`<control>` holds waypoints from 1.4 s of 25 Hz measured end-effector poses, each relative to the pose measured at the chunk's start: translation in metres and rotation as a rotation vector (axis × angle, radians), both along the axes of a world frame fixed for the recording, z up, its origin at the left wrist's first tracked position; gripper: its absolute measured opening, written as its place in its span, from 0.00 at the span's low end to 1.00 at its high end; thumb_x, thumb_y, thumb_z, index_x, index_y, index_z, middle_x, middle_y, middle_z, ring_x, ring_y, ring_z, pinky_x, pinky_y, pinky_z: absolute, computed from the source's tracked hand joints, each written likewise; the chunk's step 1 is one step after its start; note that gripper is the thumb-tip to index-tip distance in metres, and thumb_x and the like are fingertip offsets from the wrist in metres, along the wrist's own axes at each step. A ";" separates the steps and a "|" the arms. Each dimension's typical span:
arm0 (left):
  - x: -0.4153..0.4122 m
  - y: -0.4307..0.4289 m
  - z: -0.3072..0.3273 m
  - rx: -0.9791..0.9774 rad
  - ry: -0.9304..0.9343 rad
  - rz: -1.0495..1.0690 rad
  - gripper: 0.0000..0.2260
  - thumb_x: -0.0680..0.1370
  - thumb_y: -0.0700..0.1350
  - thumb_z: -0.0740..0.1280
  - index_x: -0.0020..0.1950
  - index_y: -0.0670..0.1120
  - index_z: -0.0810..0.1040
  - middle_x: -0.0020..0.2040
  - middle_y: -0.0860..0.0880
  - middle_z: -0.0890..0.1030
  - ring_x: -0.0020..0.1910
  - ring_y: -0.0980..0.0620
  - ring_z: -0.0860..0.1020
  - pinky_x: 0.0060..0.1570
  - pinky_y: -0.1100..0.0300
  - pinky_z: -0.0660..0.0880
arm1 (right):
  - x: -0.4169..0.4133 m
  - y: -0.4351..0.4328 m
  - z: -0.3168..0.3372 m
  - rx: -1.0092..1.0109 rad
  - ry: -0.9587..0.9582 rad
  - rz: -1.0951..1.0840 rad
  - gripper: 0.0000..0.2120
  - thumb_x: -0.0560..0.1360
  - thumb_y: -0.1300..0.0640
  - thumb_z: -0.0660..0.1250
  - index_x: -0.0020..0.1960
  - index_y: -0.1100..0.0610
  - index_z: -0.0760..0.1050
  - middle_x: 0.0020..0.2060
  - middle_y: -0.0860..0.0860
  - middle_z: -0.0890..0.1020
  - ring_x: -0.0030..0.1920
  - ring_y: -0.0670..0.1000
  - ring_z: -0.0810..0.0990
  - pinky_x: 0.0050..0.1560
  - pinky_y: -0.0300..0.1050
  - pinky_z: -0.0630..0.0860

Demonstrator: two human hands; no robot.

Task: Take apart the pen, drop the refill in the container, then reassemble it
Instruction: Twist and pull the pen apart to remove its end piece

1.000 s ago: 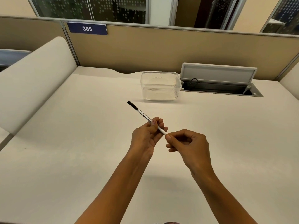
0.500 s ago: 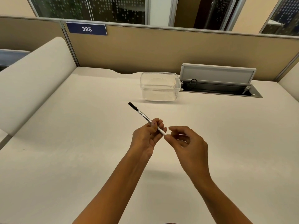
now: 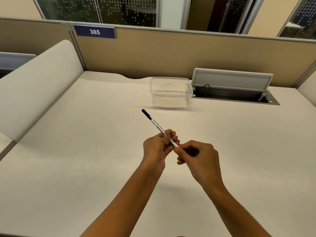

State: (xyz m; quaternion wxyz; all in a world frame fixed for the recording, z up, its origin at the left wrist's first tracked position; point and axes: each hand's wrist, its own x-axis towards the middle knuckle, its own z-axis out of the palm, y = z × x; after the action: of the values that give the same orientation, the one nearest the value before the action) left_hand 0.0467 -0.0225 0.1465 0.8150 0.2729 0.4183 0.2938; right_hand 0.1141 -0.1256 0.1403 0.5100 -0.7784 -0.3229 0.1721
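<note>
A slim white pen (image 3: 154,123) with a black cap points up and to the left, held above the desk. My left hand (image 3: 158,146) grips its barrel near the lower end. My right hand (image 3: 199,156) pinches the pen's lower tip with thumb and forefinger, its other fingers curled in. That end of the pen is hidden by the fingers. A clear plastic container (image 3: 171,92) stands open and looks empty at the back of the desk, well beyond the pen.
The cream desk (image 3: 85,159) spreads around my arms. An open cable hatch (image 3: 236,94) with a raised grey lid lies right of the container. Tan partition panels close the back, and a padded divider (image 3: 34,86) runs along the left.
Both hands stay on the pen in nearly the same place. My right hand's fingers have shifted slightly at the pen's lower end.
</note>
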 end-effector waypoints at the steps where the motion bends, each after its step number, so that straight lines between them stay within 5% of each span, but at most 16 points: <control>1: 0.000 -0.001 -0.001 -0.010 0.000 -0.001 0.09 0.78 0.32 0.62 0.41 0.36 0.79 0.35 0.44 0.83 0.35 0.48 0.82 0.31 0.61 0.80 | -0.003 -0.001 -0.002 0.008 -0.127 -0.006 0.02 0.69 0.56 0.76 0.39 0.52 0.82 0.28 0.45 0.83 0.29 0.43 0.82 0.33 0.29 0.76; 3: 0.000 -0.001 -0.002 -0.009 -0.005 -0.016 0.09 0.77 0.32 0.62 0.41 0.36 0.79 0.35 0.44 0.83 0.35 0.48 0.82 0.32 0.60 0.81 | -0.006 -0.001 -0.004 0.021 -0.289 -0.013 0.05 0.68 0.57 0.77 0.38 0.53 0.81 0.30 0.46 0.82 0.31 0.44 0.81 0.35 0.30 0.75; 5: -0.001 0.000 -0.003 0.004 -0.010 -0.037 0.08 0.77 0.32 0.62 0.42 0.36 0.80 0.35 0.44 0.83 0.35 0.48 0.83 0.32 0.60 0.80 | -0.002 0.000 -0.004 0.010 -0.211 -0.032 0.08 0.65 0.58 0.78 0.36 0.54 0.79 0.29 0.46 0.82 0.32 0.44 0.80 0.35 0.29 0.75; 11: -0.004 0.005 -0.004 0.059 -0.026 -0.117 0.08 0.77 0.33 0.62 0.42 0.37 0.80 0.32 0.47 0.85 0.32 0.52 0.84 0.32 0.62 0.80 | 0.019 -0.003 0.006 -0.024 0.662 0.191 0.11 0.72 0.54 0.71 0.47 0.62 0.83 0.38 0.56 0.86 0.36 0.51 0.84 0.39 0.38 0.81; 16: -0.003 0.005 -0.001 0.077 -0.030 -0.118 0.09 0.77 0.32 0.63 0.40 0.36 0.80 0.33 0.46 0.85 0.33 0.51 0.84 0.32 0.62 0.80 | 0.016 -0.004 0.002 0.029 0.603 0.160 0.07 0.71 0.59 0.73 0.43 0.63 0.83 0.33 0.53 0.84 0.32 0.47 0.80 0.35 0.36 0.78; 26: 0.003 0.001 -0.005 0.059 -0.001 -0.094 0.08 0.77 0.31 0.62 0.41 0.35 0.80 0.31 0.47 0.85 0.32 0.51 0.84 0.33 0.60 0.81 | 0.000 0.001 -0.006 -0.007 -0.025 -0.104 0.10 0.64 0.61 0.78 0.33 0.52 0.77 0.26 0.47 0.82 0.27 0.44 0.81 0.28 0.30 0.75; 28: 0.001 0.004 -0.004 0.081 0.000 -0.097 0.08 0.77 0.32 0.62 0.42 0.36 0.80 0.31 0.47 0.85 0.32 0.51 0.84 0.33 0.61 0.81 | 0.004 0.000 -0.006 -0.024 0.045 -0.065 0.09 0.63 0.57 0.79 0.38 0.51 0.79 0.31 0.46 0.84 0.31 0.44 0.83 0.32 0.31 0.78; 33: -0.002 0.010 -0.006 0.100 0.020 -0.115 0.08 0.77 0.33 0.63 0.42 0.37 0.80 0.32 0.47 0.85 0.33 0.51 0.84 0.35 0.61 0.81 | 0.014 0.000 -0.001 -0.036 0.598 0.123 0.08 0.73 0.54 0.71 0.46 0.59 0.83 0.37 0.54 0.86 0.34 0.49 0.84 0.37 0.37 0.81; 35: -0.002 0.010 -0.006 0.111 0.019 -0.118 0.07 0.77 0.33 0.63 0.41 0.37 0.80 0.32 0.47 0.85 0.33 0.51 0.84 0.37 0.60 0.82 | 0.013 0.000 -0.001 0.002 0.599 0.107 0.07 0.73 0.58 0.71 0.45 0.61 0.84 0.34 0.54 0.86 0.32 0.48 0.82 0.35 0.36 0.79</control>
State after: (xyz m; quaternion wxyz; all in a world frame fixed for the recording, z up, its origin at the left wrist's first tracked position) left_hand 0.0445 -0.0130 0.1407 0.8106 0.3444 0.3923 0.2655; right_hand 0.1275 -0.1261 0.1392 0.5736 -0.6744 -0.1989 0.4202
